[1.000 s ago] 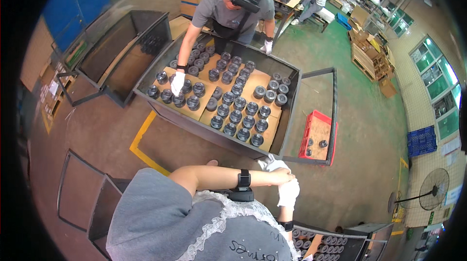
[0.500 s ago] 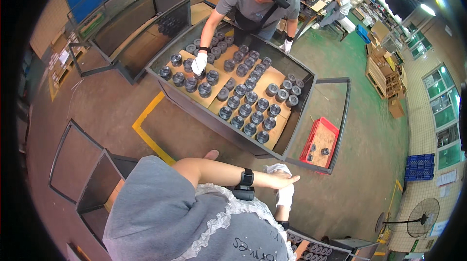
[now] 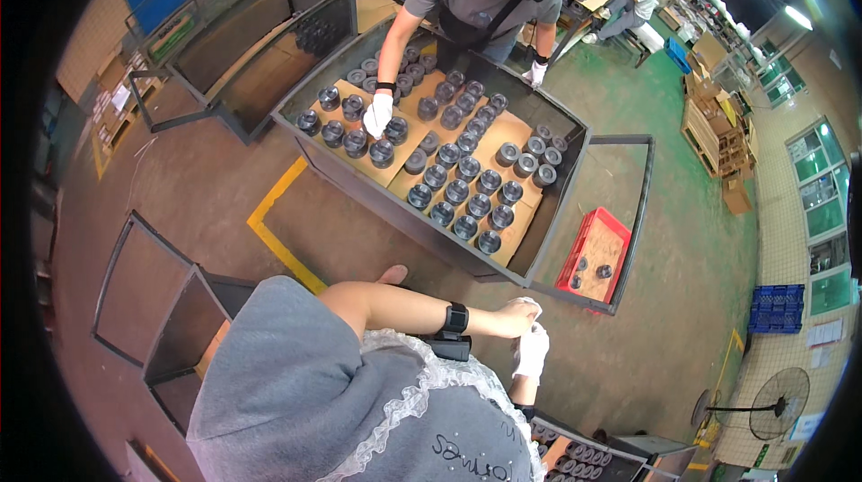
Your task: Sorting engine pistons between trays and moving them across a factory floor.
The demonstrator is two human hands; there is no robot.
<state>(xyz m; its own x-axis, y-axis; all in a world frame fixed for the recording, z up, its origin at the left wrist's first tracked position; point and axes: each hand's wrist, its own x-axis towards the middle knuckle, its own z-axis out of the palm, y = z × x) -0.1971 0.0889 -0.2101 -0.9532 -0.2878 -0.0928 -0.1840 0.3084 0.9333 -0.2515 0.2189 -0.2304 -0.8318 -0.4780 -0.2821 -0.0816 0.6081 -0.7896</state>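
Observation:
My left arm, bare with a black wrist strap, crosses in front of my body. At its end my left hand [image 3: 514, 318] is ungloved and closed on white glove fabric [image 3: 532, 304] at its fingertips. Directly below, my right hand [image 3: 531, 353] wears a white glove and meets the left one; its fingers are hard to make out. Across from me is a large metal bin [image 3: 404, 212] with rows of dark, round, piston-like parts [image 3: 456, 190] on brown cardboard. A co-worker's gloved hand [image 3: 378, 115] reaches down among the parts at the left; their other glove [image 3: 536, 73] rests at the bin's far rim.
An open metal frame [image 3: 648, 203] sticks out from the bin's right side, with a red crate [image 3: 584, 244] holding a few parts within it. Another metal bin [image 3: 269, 51] stands far left. Close by are a bin [image 3: 184, 329] on my left and more parts [image 3: 584, 462] at lower right.
My left hand has turned and drawn its fingers in, its thumb no longer sticking out to the right. The co-worker's reaching hand has shifted slightly right. The view has moved a little.

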